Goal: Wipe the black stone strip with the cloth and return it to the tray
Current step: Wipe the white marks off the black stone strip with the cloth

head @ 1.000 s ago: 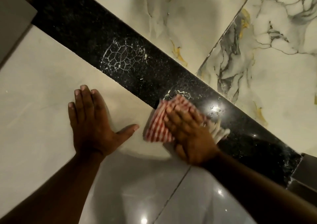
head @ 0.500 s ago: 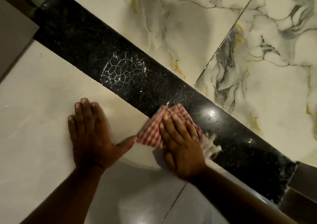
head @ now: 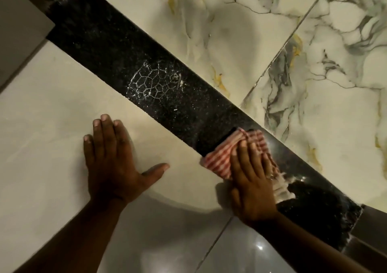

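A black stone strip point(head: 109, 48) runs diagonally across the floor from upper left to lower right. White dust and a netlike white print point(head: 155, 82) mark its middle. My right hand point(head: 252, 180) lies flat on a red-and-white checked cloth point(head: 222, 159), pressing it onto the strip's lower right part; a white fringe of the cloth sticks out behind my fingers. My left hand point(head: 113, 159) rests flat on the pale tile beside the strip, fingers spread, holding nothing. No tray is in view.
Cream tile point(head: 41, 126) lies on the near side of the strip, white marble tile with grey and yellow veins point(head: 314, 84) on the far side. Grey frame edges stand at the top left point(head: 18, 21) and lower right point(head: 374, 231).
My right hand has slid the cloth a little along the strip toward the lower right. The camera view has shifted. My left hand stays planted on the tile.
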